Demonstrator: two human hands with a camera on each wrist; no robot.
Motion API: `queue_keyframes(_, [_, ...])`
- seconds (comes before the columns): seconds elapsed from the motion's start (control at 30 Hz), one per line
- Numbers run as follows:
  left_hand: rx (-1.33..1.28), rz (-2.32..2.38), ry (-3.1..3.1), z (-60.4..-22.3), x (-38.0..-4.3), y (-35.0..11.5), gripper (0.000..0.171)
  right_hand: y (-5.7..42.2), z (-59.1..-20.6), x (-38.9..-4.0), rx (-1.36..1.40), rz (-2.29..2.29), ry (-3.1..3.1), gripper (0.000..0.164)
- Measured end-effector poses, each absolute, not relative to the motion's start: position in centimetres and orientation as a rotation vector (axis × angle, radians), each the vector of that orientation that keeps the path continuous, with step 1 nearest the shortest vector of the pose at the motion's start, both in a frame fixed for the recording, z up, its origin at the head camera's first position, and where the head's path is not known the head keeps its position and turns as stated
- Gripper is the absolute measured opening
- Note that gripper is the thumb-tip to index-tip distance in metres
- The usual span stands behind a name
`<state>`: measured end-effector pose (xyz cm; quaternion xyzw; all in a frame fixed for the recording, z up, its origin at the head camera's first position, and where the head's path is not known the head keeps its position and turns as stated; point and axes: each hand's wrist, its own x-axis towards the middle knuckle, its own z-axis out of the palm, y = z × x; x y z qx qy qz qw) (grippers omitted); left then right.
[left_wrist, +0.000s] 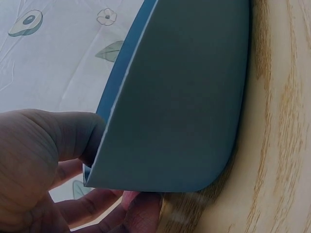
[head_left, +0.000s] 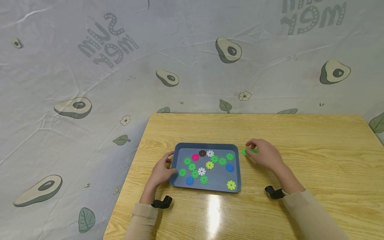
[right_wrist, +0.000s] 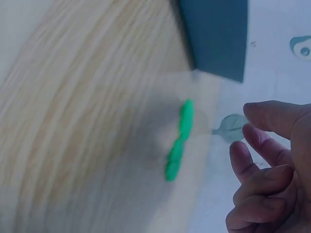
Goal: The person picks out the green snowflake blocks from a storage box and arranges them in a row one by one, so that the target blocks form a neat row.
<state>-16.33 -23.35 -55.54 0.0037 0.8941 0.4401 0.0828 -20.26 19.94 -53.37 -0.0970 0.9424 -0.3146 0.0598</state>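
Observation:
My left hand [head_left: 162, 171] grips the left side of a blue-grey tray [head_left: 207, 145]. In the left wrist view the thumb hooks over the rim of the tray wall [left_wrist: 170, 107], with the other fingers low on the outside. Several notched plastic discs lie in the tray, among them green, a pink disc [head_left: 195, 157], a brown disc [head_left: 202, 153], white, yellow and blue. Right of the tray, two green discs [right_wrist: 186, 119] lie end to end on the table. Above them hovers my right hand [head_left: 265, 155], fingers loosely bent and nothing between them.
A wooden table [head_left: 315, 160] carries the tray and stretches far to the right. Behind and left of it hangs a pale cloth [head_left: 192, 40] printed with avocados and leaves. Black wrist cameras are strapped to both wrists.

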Motion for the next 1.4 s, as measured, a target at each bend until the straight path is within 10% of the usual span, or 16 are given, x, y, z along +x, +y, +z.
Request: queue_keyframes(1.4, [-0.033,1.543,2.476,-55.0,-16.4,-23.8,0.072,7.4,-53.4,-16.0,-0.967,-0.726,2.679,0.033])
